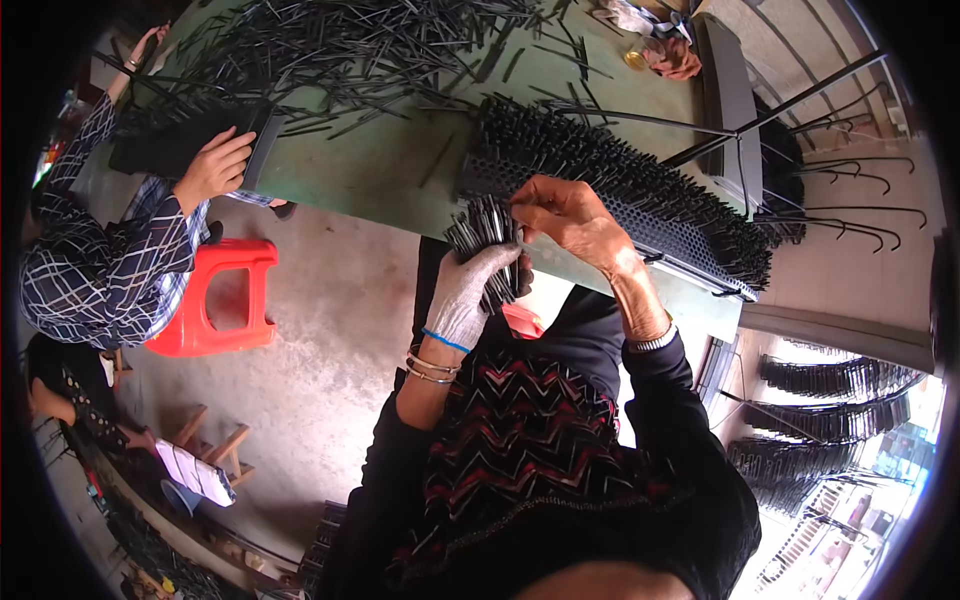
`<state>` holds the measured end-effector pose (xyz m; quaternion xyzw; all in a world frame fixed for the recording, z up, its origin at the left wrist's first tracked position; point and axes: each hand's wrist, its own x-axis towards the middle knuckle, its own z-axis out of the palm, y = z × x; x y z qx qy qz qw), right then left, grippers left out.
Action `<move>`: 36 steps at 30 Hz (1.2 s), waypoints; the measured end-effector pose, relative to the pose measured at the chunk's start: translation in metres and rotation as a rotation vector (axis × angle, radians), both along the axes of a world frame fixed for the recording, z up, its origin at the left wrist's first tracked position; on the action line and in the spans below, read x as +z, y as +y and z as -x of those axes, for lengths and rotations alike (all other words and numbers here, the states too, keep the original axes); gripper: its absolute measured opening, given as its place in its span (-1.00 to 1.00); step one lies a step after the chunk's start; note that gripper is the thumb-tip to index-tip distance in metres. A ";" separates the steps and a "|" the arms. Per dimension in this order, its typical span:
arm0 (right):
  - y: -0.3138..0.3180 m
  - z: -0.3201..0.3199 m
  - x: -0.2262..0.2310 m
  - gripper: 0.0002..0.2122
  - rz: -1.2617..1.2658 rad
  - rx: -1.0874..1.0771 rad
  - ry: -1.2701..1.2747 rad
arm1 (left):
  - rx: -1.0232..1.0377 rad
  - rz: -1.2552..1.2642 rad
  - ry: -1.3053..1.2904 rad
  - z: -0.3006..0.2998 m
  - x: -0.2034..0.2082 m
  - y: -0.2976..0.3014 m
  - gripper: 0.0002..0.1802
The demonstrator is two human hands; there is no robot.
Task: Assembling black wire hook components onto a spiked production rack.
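My left hand (470,290), in a white glove with a blue cuff edge, is wrapped round a bundle of thin black sticks (484,232). My right hand (572,222) is bare, its thumb and fingers pinched together just right of the bundle's upper end. Whatever lies between those fingertips is too small to make out. Both hands are at the near edge of the green table, beside a long black perforated rack (640,215). Rows of black sticks (600,150) stand up densely out of its holes.
A large loose heap of black sticks (330,60) covers the far table (370,180). At the left, a co-worker's hand (215,170) rests on another black rack (185,145), near a red stool (220,300). Metal rods with hooks (850,220) jut out at the right.
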<state>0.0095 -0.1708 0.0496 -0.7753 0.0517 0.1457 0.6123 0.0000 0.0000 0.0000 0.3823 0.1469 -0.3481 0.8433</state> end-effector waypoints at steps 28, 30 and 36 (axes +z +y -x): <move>-0.005 -0.016 0.008 -0.91 0.113 -0.393 -0.328 | 0.191 -0.035 0.121 -0.022 -0.020 -0.009 -0.88; -0.004 -0.020 0.006 -0.92 0.142 -0.457 -0.426 | 0.204 -0.010 0.137 -0.021 -0.022 -0.012 -0.89; 0.002 -0.031 -0.012 -0.92 0.196 -0.558 -0.611 | 0.165 0.063 0.105 -0.017 -0.012 -0.013 -0.90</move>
